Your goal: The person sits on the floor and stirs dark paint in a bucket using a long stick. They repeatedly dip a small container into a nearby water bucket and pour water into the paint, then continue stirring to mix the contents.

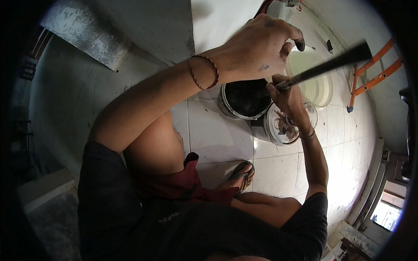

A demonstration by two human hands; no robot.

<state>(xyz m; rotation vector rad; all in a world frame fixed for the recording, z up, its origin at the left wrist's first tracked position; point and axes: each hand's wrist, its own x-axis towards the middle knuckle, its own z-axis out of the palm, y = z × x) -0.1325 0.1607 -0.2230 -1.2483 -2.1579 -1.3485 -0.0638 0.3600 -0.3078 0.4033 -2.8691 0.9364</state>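
My right hand (288,98) is wrapped around a long dark stick (331,63), broader at its upper right end. The stick's lower end slants over a bucket of black liquid (246,98) with a smeared rim; whether it dips in cannot be made out. Above the bucket, my left hand (267,43) hangs bent at the wrist, with dark stains on its fingers. Its visible finger and thumb are apart and nothing shows between them; the other fingers are hidden. Right beside the black bucket, under my right hand, stands a lidded pail (278,126) with a stained top.
A large pale tub (324,98) stands behind the pails. Farther right, an orange ladder (374,80) leans near the wall. My sandalled foot (244,174) rests on white floor tiles (276,174). A grey-smeared panel (85,32) is at the far left.
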